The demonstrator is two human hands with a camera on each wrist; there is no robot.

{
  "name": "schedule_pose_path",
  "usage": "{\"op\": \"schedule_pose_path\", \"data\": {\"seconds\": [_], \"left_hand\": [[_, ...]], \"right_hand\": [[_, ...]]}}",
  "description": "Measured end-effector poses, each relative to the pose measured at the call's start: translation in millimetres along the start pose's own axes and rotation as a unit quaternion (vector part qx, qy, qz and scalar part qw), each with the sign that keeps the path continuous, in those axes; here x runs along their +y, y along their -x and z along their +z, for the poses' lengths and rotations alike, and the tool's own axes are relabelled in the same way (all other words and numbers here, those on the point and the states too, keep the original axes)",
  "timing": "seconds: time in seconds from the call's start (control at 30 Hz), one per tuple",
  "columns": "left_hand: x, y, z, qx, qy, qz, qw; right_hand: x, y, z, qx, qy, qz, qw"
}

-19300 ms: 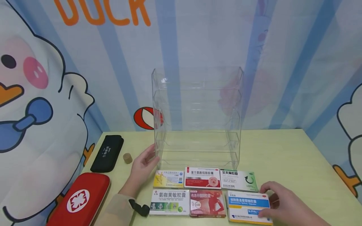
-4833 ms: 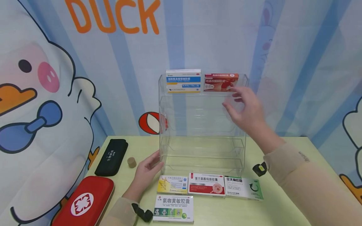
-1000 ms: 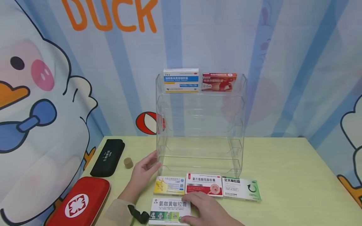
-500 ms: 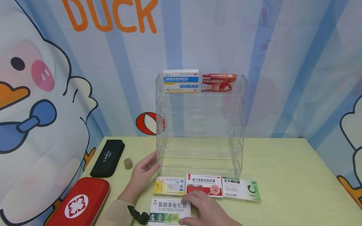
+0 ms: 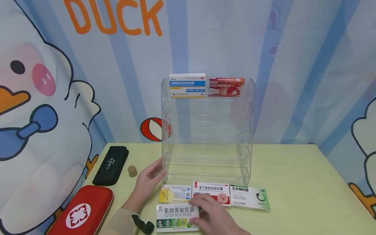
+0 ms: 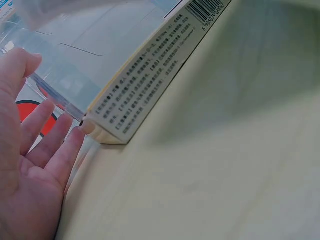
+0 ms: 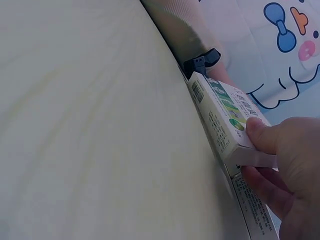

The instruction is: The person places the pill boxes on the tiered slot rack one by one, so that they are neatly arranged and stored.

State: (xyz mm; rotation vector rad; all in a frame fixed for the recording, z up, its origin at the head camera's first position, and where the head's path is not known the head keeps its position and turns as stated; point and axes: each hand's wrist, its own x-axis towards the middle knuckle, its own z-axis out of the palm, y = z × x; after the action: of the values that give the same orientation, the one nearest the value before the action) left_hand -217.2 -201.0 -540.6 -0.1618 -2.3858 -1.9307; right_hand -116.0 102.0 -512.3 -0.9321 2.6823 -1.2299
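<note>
My right hand (image 5: 212, 213) pinches the right end of a white medicine box with a green strip (image 5: 177, 217), thumb on its printed face. In the right wrist view this medicine box (image 7: 227, 112) is tilted, its near end raised. My left hand (image 5: 148, 182) rests its fingertips against the lower left side of a clear acrylic tiered rack (image 5: 205, 169), fingers loosely extended. On the rack's top tier stand a blue-and-white medicine box (image 5: 187, 86) and a red medicine box (image 5: 226, 88). Before the rack lie yellow (image 5: 175, 194), red-and-white (image 5: 211, 189) and green-and-white (image 5: 249, 197) medicine boxes in a row.
At the left of the table lie a black zip case (image 5: 111, 165), a small wooden cylinder (image 5: 132, 171) and a red case with a white cross emblem (image 5: 82, 209). A printed duck curtain (image 5: 205, 39) hangs behind the table (image 5: 288, 176).
Over the last half second my right hand has raised the green-strip box slightly. Earlier, the blue-and-white and red boxes went from table to top tier. My left hand stays at the rack.
</note>
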Motion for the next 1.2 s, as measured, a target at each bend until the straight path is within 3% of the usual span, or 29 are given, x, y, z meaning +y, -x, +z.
{"op": "schedule_pose_path", "data": {"seconds": [0.2, 0.4, 0.57, 0.87, 0.97, 1.2], "left_hand": [[0.6, 0.1, 1.7, 0.005, -0.002, -0.003, 1.0], [1.5, -1.3, 2.1, 0.008, -0.004, 0.01, 0.9999], [1.1, -0.9, 1.6, 0.01, -0.01, 0.01, 0.9999], [0.2, 0.4, 0.3, 0.007, -0.002, -0.008, 0.9999], [-0.1, -0.1, 0.5, 0.004, 0.002, -0.003, 1.0], [-1.0, -0.7, 0.1, 0.006, -0.004, -0.008, 0.9999]], "right_hand": [[4, 0.1, 0, 0.062, -0.024, -0.05, 0.9965], [8, -6.1, -6, 0.156, -0.041, -0.122, 0.9792], [9, -14.4, -20, 0.198, -0.071, -0.124, 0.9697], [5, -31.3, -51, 0.235, -0.087, -0.049, 0.9668], [3, -39.7, -64, 0.257, -0.071, -0.062, 0.9618], [4, -63.3, -99, 0.317, -0.014, -0.129, 0.9394]]}}
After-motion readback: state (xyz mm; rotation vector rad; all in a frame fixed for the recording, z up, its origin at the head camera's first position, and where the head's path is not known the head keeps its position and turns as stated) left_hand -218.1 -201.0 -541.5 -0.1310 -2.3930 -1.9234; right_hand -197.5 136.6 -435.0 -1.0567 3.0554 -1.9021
